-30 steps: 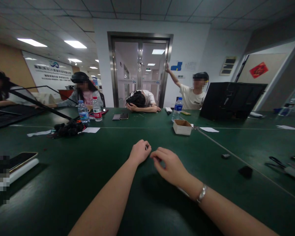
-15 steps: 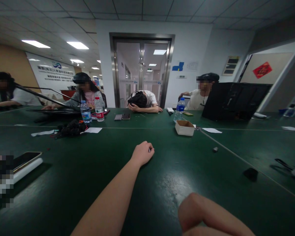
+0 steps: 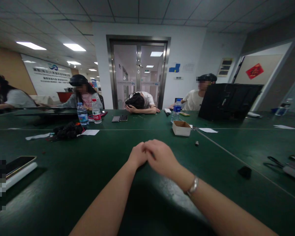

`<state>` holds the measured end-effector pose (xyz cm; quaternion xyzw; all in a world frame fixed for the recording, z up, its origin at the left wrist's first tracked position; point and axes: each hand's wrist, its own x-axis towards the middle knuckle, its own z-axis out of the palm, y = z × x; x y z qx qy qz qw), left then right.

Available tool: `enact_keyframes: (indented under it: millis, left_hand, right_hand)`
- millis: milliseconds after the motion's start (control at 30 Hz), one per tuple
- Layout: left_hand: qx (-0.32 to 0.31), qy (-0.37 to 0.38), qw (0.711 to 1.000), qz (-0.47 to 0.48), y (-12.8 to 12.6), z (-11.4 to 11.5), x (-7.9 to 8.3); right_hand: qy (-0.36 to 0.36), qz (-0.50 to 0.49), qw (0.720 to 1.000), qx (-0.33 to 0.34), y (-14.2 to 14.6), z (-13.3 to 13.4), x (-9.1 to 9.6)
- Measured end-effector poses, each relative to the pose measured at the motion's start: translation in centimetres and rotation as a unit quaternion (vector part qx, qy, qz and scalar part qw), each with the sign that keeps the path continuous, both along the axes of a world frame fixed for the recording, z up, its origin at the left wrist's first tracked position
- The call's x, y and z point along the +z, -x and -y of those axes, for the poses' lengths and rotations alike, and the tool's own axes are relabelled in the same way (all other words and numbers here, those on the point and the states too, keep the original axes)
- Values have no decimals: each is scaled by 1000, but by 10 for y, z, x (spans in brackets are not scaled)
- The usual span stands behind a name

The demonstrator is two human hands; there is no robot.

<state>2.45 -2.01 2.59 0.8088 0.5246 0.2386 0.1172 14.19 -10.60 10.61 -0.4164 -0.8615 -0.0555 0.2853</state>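
Note:
My left hand (image 3: 137, 156) is closed in a loose fist just above the green table (image 3: 93, 183). A small silvery piece showed in this fist half a second ago; my right fingers hide that spot now. My right hand (image 3: 161, 157), with a silver bracelet (image 3: 193, 185) at the wrist, bends over from the right. Its curled fingertips meet the thumb side of my left fist, and what they hold, if anything, is hidden. A small grey metallic piece (image 3: 196, 143) lies on the table, right of both hands and in front of an open cardboard box (image 3: 181, 129).
Across the table, one person (image 3: 142, 103) rests head on arms, and others sit to both sides. Bottles (image 3: 82, 114), phones (image 3: 119, 118), a black tangled bundle (image 3: 68, 131) and a monitor (image 3: 229, 101) stand or lie about. At right lies a black piece (image 3: 244, 172).
My right hand has come up from the lower right to meet my left fist. The metallic piece on the table now lies farther left. The view has shifted slightly.

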Motion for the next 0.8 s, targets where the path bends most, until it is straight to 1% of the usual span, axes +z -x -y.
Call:
enact_keyframes:
  millis: [33,67,133,167,233,300,367,433,533,600,633,667,733,800]
  left_hand:
    - [-6,-6,1000,0,0,0,1]
    - [-14,-11,1000,0,0,1,2]
    - [-23,-7,1000,2,1,2,4]
    - [-24,0,1000,3,1,2,5]
    - [-25,13,1000,8,1,2,6]
    - [-29,15,999,11,2,2,6]
    - [-31,14,999,13,2,1,5]
    - [-31,14,999,15,3,1,5]
    - [-33,15,999,15,3,3,7]
    - [-34,16,999,11,3,4,9]
    - [-34,16,999,9,3,4,9]
    - [-33,16,999,8,3,5,10]
    - [-34,16,999,9,3,4,9]
    - [-35,15,999,14,3,3,7]
  right_hand:
    - [9,18,996,-90,-23,-22,-7]
    - [14,35,983,-180,-47,-43,-15]
    - [45,71,940,-330,-98,-75,-33]
    - [67,83,919,-380,-121,-86,-42]
    - [124,98,887,-433,-158,-97,-58]
    - [194,94,868,-448,-181,-98,-67]
    - [222,114,865,-436,-191,-91,-66]
    - [223,153,866,-420,-194,-78,-56]
    - [215,188,865,-412,-199,-49,-32]
    - [195,167,870,-422,-213,-27,-18]
    - [183,143,869,-436,-224,-16,-13]
    - [182,114,863,-457,-237,-6,-11]
    - [186,57,850,-489,-267,12,-15]
    - [179,24,849,-497,-296,24,-25]
